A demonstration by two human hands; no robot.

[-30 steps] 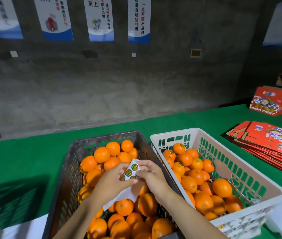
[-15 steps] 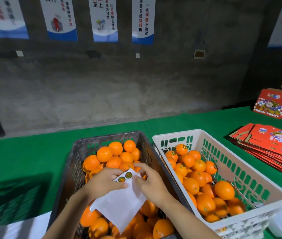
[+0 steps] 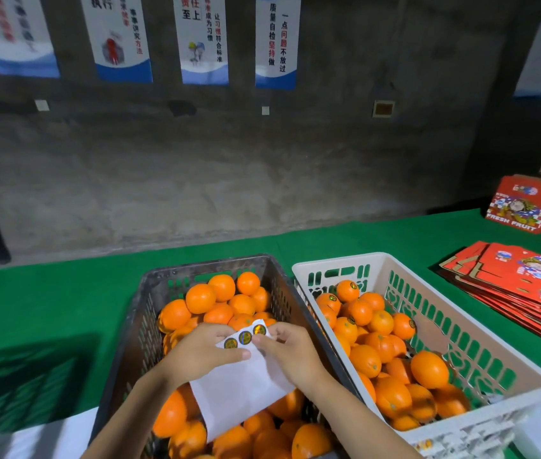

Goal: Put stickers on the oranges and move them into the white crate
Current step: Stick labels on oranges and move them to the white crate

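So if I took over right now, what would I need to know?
Left hand holds the sticker sheet over the dark crate. Right hand pinches at the sheet's top edge, by three stickers.
Dark crate: oranges showing no stickers.
White crate: many stickered oranges already moved.
Left: peel a sticker, stick it on an orange, move it to the white crate, repeat.

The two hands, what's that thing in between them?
In the head view, a white sticker sheet with three round stickers sits between the left hand and right hand, over the dark crate.
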